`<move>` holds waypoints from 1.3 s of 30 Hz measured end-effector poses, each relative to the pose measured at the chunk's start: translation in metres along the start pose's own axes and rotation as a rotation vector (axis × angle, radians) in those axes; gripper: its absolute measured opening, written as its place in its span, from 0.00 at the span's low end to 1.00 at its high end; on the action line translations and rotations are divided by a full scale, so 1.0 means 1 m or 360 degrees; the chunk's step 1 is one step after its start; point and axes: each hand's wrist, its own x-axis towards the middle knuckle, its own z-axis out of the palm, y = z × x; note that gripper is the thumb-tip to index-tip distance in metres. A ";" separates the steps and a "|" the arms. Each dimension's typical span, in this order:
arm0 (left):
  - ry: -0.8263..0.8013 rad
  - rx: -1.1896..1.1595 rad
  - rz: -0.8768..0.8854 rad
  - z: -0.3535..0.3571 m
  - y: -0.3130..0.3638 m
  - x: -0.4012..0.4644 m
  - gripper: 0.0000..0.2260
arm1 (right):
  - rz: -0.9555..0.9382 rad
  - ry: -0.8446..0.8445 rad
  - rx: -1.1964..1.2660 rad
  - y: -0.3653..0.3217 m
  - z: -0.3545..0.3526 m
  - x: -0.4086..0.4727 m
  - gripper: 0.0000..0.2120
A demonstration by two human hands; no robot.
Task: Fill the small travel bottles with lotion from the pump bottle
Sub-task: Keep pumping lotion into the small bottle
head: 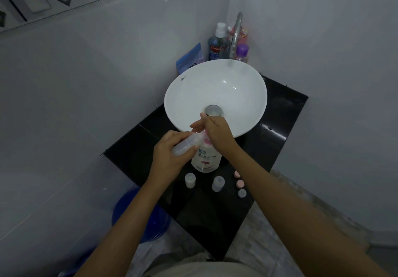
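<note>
A white pump bottle (206, 158) with a pink flower label stands on the black counter (280, 126) in front of the basin. My left hand (172, 156) grips a clear travel bottle (187, 144), tilted with its mouth toward the pump spout. My right hand (215, 130) rests on top of the pump head, which it hides, with the fingers bent over it. Two more small bottles (190, 180) (218, 183) stand uncapped near the counter's front. Three loose caps (240, 183), two pink and one grey, lie to their right.
A white bowl basin (215, 78) with a chrome faucet (235, 35) fills the back of the counter. Behind it stand a mouthwash bottle (216, 44), a purple-capped bottle (241, 52) and a blue pouch (189, 59). A blue bucket (140, 214) sits on the floor at left. White walls close in on both sides.
</note>
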 end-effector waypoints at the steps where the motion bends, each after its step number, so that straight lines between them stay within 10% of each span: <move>1: -0.0002 -0.0008 -0.0012 0.000 0.000 -0.001 0.15 | 0.0009 0.0004 -0.0021 0.000 0.000 -0.001 0.21; 39: -0.0011 -0.0135 -0.0089 -0.002 0.000 0.006 0.15 | 0.0002 -0.0051 -0.0057 -0.006 -0.005 0.003 0.21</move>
